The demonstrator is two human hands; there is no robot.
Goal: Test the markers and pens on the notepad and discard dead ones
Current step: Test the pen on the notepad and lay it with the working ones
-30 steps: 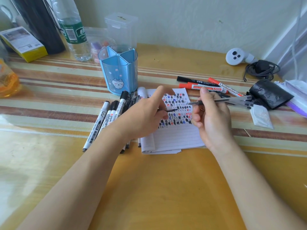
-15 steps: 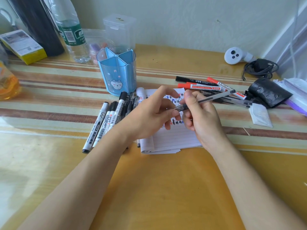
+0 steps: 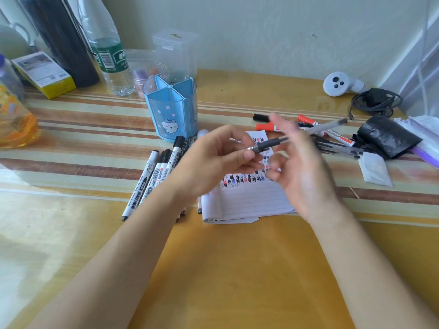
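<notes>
A clear pen (image 3: 270,143) with a dark grip hangs slanted above the notepad (image 3: 249,200), whose upper lines carry black, red and blue test marks. My left hand (image 3: 213,160) pinches the pen's front end between thumb and fingers. My right hand (image 3: 299,167) is blurred; the barrel crosses its fingers, the index finger is raised and the lower fingers are curled. Black whiteboard markers (image 3: 152,179) lie left of the notepad. Red markers (image 3: 268,127) and thin pens (image 3: 337,148) lie to its right.
A blue divided pen holder (image 3: 173,115) stands behind the notepad, with a clear box (image 3: 175,51) and a water bottle (image 3: 107,51) further back. A black bag (image 3: 389,136), white packet (image 3: 375,169), cable (image 3: 375,103) and white controller (image 3: 337,84) sit at right. A yellow box (image 3: 45,74) sits at the far left.
The pen has risen off the notepad and tilted up to the right. My left hand has closed on its front end. My right hand's fingers have loosened and its index finger has lifted.
</notes>
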